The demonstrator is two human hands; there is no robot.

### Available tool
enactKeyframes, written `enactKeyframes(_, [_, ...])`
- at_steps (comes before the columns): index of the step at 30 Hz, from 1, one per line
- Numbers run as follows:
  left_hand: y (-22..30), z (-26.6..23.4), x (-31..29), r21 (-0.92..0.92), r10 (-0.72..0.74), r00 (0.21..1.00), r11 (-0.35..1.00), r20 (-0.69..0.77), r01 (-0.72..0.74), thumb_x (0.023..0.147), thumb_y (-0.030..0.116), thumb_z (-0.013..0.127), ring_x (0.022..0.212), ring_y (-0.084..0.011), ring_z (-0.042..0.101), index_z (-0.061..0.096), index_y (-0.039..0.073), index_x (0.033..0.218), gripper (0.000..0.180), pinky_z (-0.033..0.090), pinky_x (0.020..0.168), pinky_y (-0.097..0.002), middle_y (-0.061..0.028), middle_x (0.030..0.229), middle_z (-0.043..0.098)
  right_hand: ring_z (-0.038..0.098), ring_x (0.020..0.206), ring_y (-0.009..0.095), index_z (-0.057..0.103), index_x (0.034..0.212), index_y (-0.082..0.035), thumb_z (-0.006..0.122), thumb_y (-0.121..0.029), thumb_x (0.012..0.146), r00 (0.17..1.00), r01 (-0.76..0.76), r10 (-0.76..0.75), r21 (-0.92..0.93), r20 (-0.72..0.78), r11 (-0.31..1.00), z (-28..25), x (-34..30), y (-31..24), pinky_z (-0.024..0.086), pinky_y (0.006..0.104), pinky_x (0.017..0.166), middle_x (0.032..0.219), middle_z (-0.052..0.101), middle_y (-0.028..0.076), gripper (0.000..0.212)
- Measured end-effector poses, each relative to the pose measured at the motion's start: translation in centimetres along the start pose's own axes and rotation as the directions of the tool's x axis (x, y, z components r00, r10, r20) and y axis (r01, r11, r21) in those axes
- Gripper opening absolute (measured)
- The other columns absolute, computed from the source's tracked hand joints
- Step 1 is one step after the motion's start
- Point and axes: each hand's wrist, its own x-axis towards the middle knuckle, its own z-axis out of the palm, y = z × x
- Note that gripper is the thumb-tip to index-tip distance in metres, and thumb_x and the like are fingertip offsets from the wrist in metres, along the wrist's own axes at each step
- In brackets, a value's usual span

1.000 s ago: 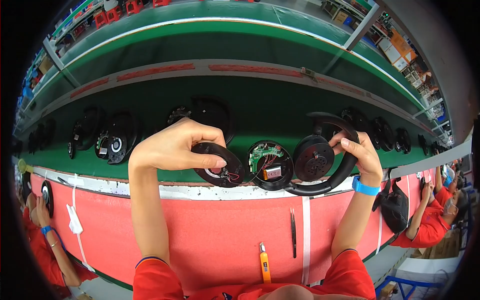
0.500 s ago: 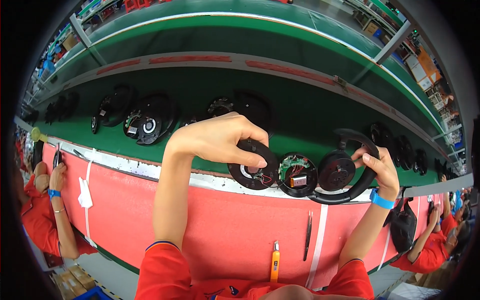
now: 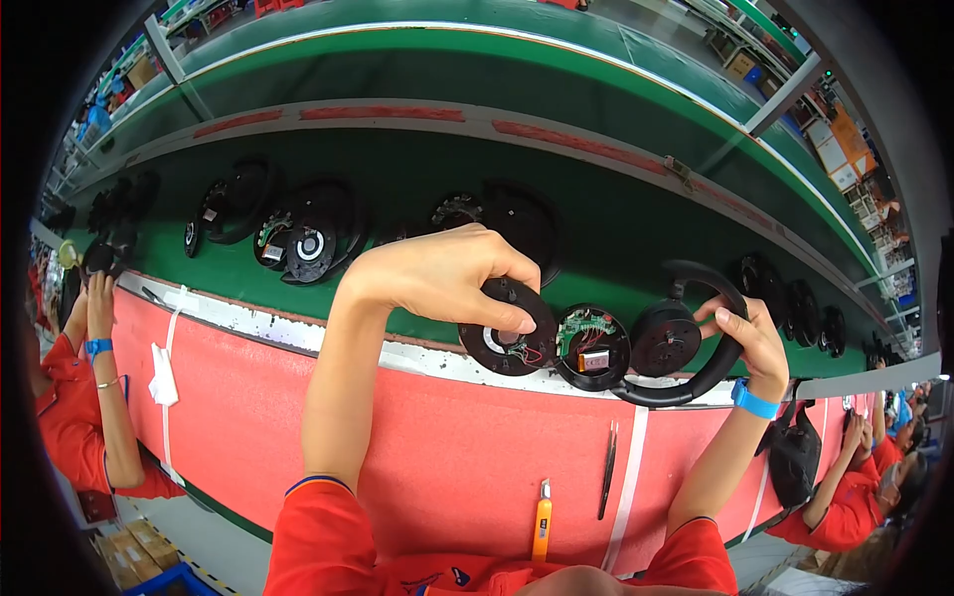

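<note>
My left hand [image 3: 452,273] pinches a round black speaker plate [image 3: 509,348] between thumb and fingers, with its underside and a pale driver showing. Thin red and black wires run from the plate to an opened ear cup [image 3: 593,348] beside it. Inside that cup are a green circuit board and a silver battery with a printed label. The cup belongs to a pair of black headphones, whose curved headband [image 3: 717,370] my right hand [image 3: 752,333] grips at the right. The second ear cup [image 3: 665,338] is closed and lies between the opened cup and my right hand.
More opened headphones [image 3: 310,243] lie along the green conveyor [image 3: 397,169]. On the pink bench mat [image 3: 447,437] rest black tweezers [image 3: 608,472] and a yellow utility knife [image 3: 542,521]. A black bag [image 3: 795,457] hangs at right. Co-workers in red sit on both sides.
Headphones on the conveyor at left and centre have shifted a little to the right. The left co-worker's hand has risen to a black piece at the conveyor edge. My hands hold nearly the same pose.
</note>
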Motion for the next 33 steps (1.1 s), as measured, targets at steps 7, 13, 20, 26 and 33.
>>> enactKeyframes(7, [-1.4, 0.9, 1.4, 0.087, -0.094, 0.996, 0.992, 0.007, 0.093, 0.080, 0.016, 0.066, 0.048, -0.0107, 0.053, 0.061, -0.001, 0.081, 0.018, 0.039, 0.046, -0.0255, -0.0068, 0.054, 0.058, 0.027, 0.036, 0.000, 0.063, 0.089, -0.002, 0.058, -0.035, 0.085, 0.982, -0.132, 0.118, -0.087, -0.146, 0.987, 0.2, 0.3, -0.2, 0.016, 0.0182, 0.033, 0.069, 0.068, 0.010, 0.034])
enactKeyframes(13, [-2.6, 3.6, 2.9, -0.180, -0.117, 0.988, 0.979, -0.100, 0.097, 0.079, 0.011, 0.064, 0.053, -0.0192, 0.063, 0.059, -0.005, 0.079, 0.017, 0.047, 0.046, -0.0297, -0.0155, 0.063, 0.062, 0.028, 0.035, 0.002, 0.063, 0.093, 0.001, 0.057, -0.032, 0.086, 0.953, -0.224, 0.192, -0.118, -0.233, 0.967, -0.3, 0.1, -0.6, 0.018, 0.0193, 0.033, 0.070, 0.069, 0.010, 0.034])
enactKeyframes(20, [-3.5, 3.1, 2.0, -0.002, 0.034, 0.999, 0.999, -0.006, -0.034, 0.079, 0.018, 0.065, 0.066, -0.0274, 0.061, 0.064, -0.001, 0.091, 0.022, 0.045, 0.062, -0.0369, -0.0147, 0.068, 0.063, 0.033, 0.039, 0.001, 0.064, 0.090, 0.001, 0.058, -0.035, 0.085, 0.979, -0.186, 0.169, -0.164, -0.111, 0.969, 0.6, -0.1, -1.1, 0.021, 0.0184, 0.035, 0.069, 0.068, 0.008, 0.037])
enactKeyframes(26, [-2.6, 2.9, 1.8, -0.007, 0.053, 0.990, 0.999, 0.127, -0.053, 0.081, 0.021, 0.063, 0.073, -0.0274, 0.061, 0.065, 0.002, 0.095, 0.024, 0.045, 0.066, -0.0365, -0.0129, 0.077, 0.066, 0.051, 0.054, 0.008, 0.065, 0.092, 0.003, 0.064, -0.036, 0.082, 0.994, -0.106, 0.109, -0.191, 0.005, 0.976, 1.1, 0.3, -1.0, 0.036, 0.0200, 0.049, 0.063, 0.066, 0.010, 0.041])
enactKeyframes(33, [-2.7, 3.0, 1.6, 0.014, 0.103, 0.977, 0.994, 0.186, -0.107, 0.083, 0.022, 0.060, 0.082, -0.0276, 0.062, 0.065, 0.005, 0.100, 0.024, 0.048, 0.072, -0.0372, -0.0117, 0.086, 0.067, 0.055, 0.058, 0.010, 0.065, 0.090, 0.004, 0.065, -0.039, 0.080, 0.992, -0.105, 0.119, -0.217, 0.051, 0.970, 2.2, 0.6, -2.1, 0.038, 0.0204, 0.053, 0.062, 0.065, 0.012, 0.044])
